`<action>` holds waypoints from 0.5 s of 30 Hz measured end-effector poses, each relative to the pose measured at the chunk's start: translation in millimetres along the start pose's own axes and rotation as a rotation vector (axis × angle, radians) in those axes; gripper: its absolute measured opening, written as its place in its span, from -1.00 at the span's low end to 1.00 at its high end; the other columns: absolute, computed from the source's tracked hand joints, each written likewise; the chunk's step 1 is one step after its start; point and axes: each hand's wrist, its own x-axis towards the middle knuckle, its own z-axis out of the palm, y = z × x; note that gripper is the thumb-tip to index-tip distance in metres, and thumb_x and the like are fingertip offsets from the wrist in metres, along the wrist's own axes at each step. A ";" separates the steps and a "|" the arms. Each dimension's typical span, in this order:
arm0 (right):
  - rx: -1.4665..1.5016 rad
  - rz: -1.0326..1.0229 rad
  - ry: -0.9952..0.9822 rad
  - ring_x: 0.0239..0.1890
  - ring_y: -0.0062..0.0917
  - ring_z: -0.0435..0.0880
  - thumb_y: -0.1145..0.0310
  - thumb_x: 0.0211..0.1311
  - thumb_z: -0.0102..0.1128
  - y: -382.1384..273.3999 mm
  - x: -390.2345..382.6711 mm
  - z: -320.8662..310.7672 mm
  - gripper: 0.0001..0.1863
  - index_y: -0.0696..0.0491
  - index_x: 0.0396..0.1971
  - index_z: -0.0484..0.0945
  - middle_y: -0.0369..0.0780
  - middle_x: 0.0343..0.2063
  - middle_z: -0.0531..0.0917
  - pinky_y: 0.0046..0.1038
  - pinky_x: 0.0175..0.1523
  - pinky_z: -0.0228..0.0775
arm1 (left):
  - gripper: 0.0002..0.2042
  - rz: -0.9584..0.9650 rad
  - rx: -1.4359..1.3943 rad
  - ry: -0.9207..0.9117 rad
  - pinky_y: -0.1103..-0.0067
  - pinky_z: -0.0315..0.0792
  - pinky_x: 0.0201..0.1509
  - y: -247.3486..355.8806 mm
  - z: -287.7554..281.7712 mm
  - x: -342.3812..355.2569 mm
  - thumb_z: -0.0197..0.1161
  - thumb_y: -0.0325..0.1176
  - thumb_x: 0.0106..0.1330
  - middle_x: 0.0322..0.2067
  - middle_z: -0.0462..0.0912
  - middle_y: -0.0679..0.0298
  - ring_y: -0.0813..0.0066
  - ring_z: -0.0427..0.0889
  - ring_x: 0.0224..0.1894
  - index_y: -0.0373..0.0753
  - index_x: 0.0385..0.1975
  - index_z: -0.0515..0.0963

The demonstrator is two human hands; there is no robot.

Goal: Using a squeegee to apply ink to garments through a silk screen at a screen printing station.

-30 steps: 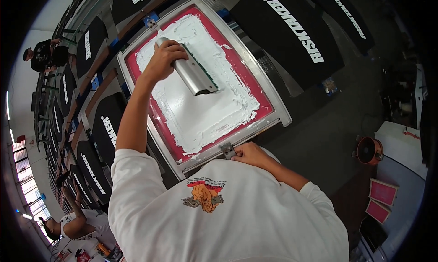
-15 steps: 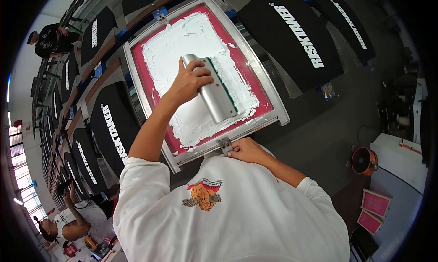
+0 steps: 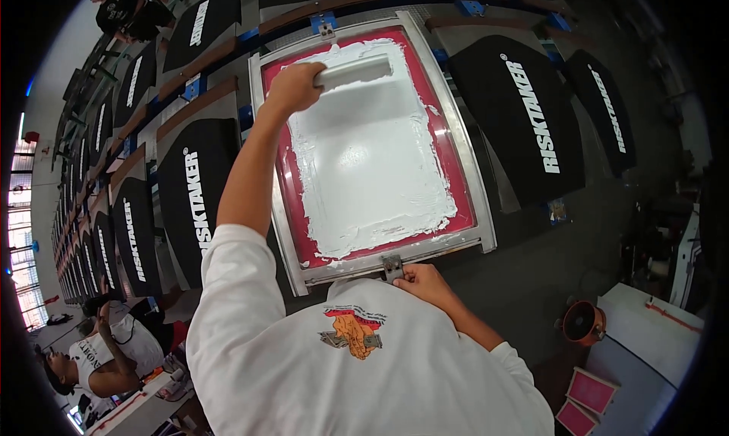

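Note:
A screen-printing frame (image 3: 453,144) with a metal border and pink-red margins lies before me, its mesh covered with white ink (image 3: 372,178). My left hand (image 3: 296,88) is closed on the left end of a squeegee (image 3: 355,72) near the frame's far end. The squeegee stretches rightward over the ink, and its lower edge is hard to make out. Behind it toward me, the ink looks smooth, with thick ragged ridges along the sides and near end. At the near edge, my right hand (image 3: 422,283) grips a small metal bracket (image 3: 392,267) fixed to the frame.
Black fabric panels with white lettering lie on boards to the right (image 3: 524,121) and left (image 3: 194,185). Another person (image 3: 129,11) stands far left; a second person (image 3: 118,352) is lower left. An orange fan (image 3: 584,322) and pink screens (image 3: 592,390) are lower right.
My left hand has carried the squeegee from the middle of the screen to its far end. The rough ink in the middle is now smooth. My right hand stays at the bracket.

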 end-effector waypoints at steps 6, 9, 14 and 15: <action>-0.105 0.095 0.027 -0.57 -0.62 0.54 0.31 0.03 0.26 -13.6 -8.6 1.7 -0.78 0.18 -0.43 0.59 -0.18 -0.61 0.62 -0.52 -0.40 0.36 | -0.76 0.063 0.079 0.341 0.34 0.49 -0.31 11.8 90.7 -33.6 0.12 -0.54 0.00 -0.38 0.58 0.21 0.17 0.59 -0.30 -0.16 -0.30 0.54; -0.051 0.004 0.065 -0.57 -0.59 0.56 0.31 0.04 0.25 -10.7 -5.4 2.7 -0.79 0.17 -0.43 0.60 -0.17 -0.64 0.61 -0.52 -0.39 0.38 | -0.73 0.088 0.039 0.415 0.35 0.48 -0.32 47.3 103.8 -87.1 0.11 -0.55 -0.01 -0.37 0.59 0.20 0.19 0.59 -0.31 -0.15 -0.28 0.56; -0.098 -0.093 0.015 -0.49 -0.69 0.53 0.29 0.11 0.19 6.9 5.9 -0.7 -0.76 0.19 -0.41 0.58 -0.25 -0.56 0.63 -0.58 -0.33 0.38 | -0.66 0.004 -0.163 0.076 0.33 0.47 -0.29 106.2 29.1 -150.1 0.09 -0.59 -0.03 -0.35 0.62 0.18 0.15 0.59 -0.30 -0.15 -0.23 0.60; -0.093 -0.089 0.011 -0.46 -0.57 0.56 0.23 0.09 0.19 14.5 9.1 0.9 -0.70 0.21 -0.40 0.56 -0.18 -0.53 0.63 -0.51 -0.30 0.38 | -0.64 -0.022 -0.215 0.047 0.31 0.46 -0.27 117.7 17.0 -164.0 0.09 -0.61 -0.07 -0.37 0.61 0.16 0.12 0.58 -0.29 -0.17 -0.23 0.59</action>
